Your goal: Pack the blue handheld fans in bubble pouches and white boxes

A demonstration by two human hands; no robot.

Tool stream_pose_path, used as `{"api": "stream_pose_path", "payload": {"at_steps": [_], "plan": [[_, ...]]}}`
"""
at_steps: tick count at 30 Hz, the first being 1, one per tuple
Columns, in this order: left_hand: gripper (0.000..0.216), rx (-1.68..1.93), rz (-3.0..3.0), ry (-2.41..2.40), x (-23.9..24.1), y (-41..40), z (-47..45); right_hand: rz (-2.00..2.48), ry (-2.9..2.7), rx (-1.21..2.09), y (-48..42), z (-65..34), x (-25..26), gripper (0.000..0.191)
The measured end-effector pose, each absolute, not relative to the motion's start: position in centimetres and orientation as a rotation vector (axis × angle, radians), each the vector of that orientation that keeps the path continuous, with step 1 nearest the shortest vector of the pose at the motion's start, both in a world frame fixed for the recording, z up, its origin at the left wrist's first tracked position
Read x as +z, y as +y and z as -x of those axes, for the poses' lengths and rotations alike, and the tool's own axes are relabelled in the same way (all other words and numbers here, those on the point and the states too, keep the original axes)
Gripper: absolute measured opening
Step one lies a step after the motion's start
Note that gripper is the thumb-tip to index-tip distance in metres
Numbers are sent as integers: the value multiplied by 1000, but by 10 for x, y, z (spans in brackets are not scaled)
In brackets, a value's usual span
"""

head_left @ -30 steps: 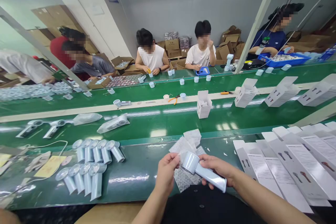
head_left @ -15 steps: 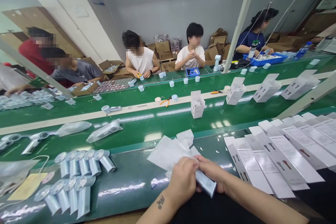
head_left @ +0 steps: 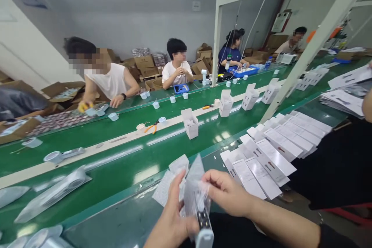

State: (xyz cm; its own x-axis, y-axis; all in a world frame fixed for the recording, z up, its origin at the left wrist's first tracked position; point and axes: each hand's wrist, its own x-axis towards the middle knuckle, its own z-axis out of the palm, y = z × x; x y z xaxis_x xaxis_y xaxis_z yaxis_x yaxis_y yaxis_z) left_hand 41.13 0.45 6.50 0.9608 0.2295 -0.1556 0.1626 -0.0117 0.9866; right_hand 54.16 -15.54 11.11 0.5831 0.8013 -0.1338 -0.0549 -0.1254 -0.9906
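My left hand (head_left: 171,221) and my right hand (head_left: 223,192) are both closed on a pale blue handheld device (head_left: 203,224) that stands partly inside a clear bubble-wrap bag (head_left: 193,190). The left thumb presses the bag against the device. My right fingers pinch the bag's upper edge. More bubble bags (head_left: 170,180) lie on the green bench just behind my hands. A fanned row of flat white cartons (head_left: 270,151) lies to the right of my hands.
The green conveyor belt (head_left: 122,159) carries bagged devices (head_left: 52,193), an unbagged device (head_left: 62,155) and upright open white boxes (head_left: 190,124). Orange pliers (head_left: 152,126) lie on the white strip. Several people sit along the far side. A metal post (head_left: 308,50) slants at the right.
The view has swung to the right along the line. The device has turned upright in my hands and now sits inside the bubble bag.
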Motion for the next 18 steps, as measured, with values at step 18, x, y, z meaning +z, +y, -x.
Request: {"api": "stream_pose_path", "payload": {"at_steps": [18], "plan": [[70,225,-1975,442,56,-16,-435,1580,-385,850,-152,-546,89,5]]}}
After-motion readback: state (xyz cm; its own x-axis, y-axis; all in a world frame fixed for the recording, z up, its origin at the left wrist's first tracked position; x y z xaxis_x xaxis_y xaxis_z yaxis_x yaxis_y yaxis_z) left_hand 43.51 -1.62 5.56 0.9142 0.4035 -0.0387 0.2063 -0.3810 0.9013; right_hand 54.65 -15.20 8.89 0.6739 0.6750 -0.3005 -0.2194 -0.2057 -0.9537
